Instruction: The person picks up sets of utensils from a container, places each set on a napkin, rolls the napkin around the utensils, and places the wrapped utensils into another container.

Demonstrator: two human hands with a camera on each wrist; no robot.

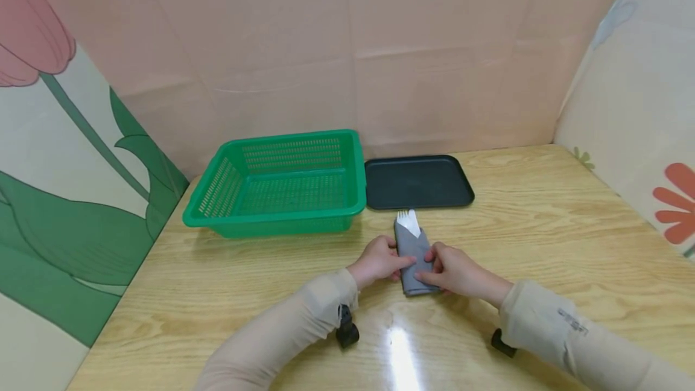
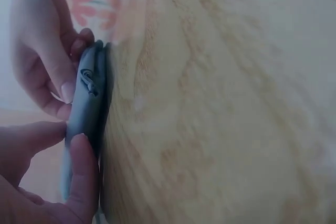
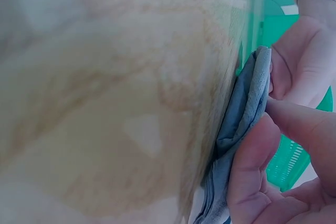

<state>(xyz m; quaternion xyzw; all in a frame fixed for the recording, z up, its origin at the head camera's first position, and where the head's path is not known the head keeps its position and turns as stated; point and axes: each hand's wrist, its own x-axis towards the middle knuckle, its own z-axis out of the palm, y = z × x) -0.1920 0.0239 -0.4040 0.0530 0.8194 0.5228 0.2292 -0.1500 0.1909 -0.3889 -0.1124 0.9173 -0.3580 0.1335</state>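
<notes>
A grey cloth napkin, folded into a narrow pouch, lies on the table in front of the tray. Out of its far end stick the tines of a fork and the rounded tip of a second pale utensil; their lower parts are hidden in the cloth. My left hand pinches the napkin's left edge, thumb on top. On the opposite edge, thumb and fingers of my right hand pinch the cloth. The right wrist view shows the napkin's layered folds at the near end.
A green plastic basket with slotted walls stands at the back left. Beside it, against the back wall, lies a black rectangular tray. Patterned sheets hang behind and at both sides of the wooden table.
</notes>
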